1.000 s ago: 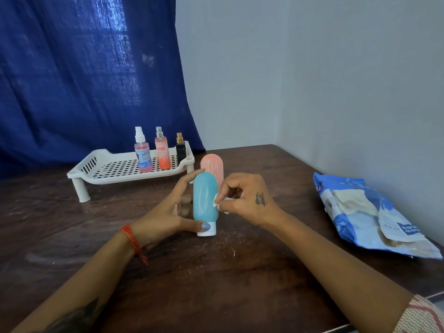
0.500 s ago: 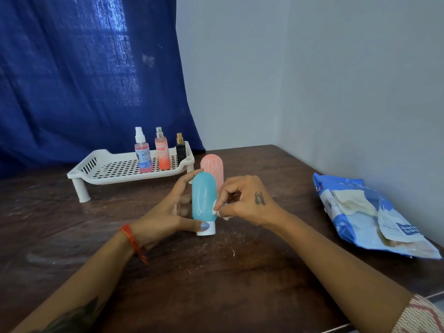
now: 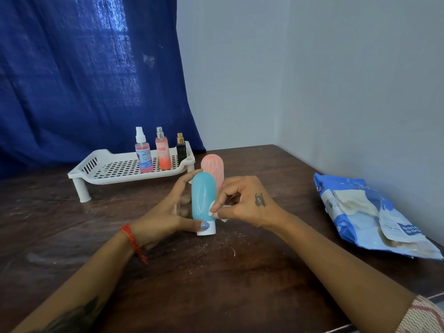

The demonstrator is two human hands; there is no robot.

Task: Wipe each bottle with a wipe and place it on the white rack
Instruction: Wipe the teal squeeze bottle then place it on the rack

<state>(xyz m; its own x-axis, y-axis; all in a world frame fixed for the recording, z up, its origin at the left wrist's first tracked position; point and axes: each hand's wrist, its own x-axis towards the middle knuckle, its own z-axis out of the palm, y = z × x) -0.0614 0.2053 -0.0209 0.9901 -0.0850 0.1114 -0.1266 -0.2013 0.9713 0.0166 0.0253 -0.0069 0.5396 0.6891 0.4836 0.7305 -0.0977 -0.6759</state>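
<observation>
A teal squeeze bottle stands cap-down on the dark wooden table. My left hand grips it from the left, thumb on the white cap. My right hand pinches a small white wipe against the bottle's lower right side. A pink squeeze bottle stands just behind the teal one. The white rack sits farther back on the left. On its right end stand three spray bottles: a pink one with a white top, an orange-pink one and a small black one.
A blue and white wipes pack lies at the table's right side by the grey wall. A blue curtain hangs behind the rack. Small white crumbs dot the table in front of the teal bottle.
My right hand with the wipe has slid a little down the teal bottle's right side. The bottle and my left hand have stayed almost in place.
</observation>
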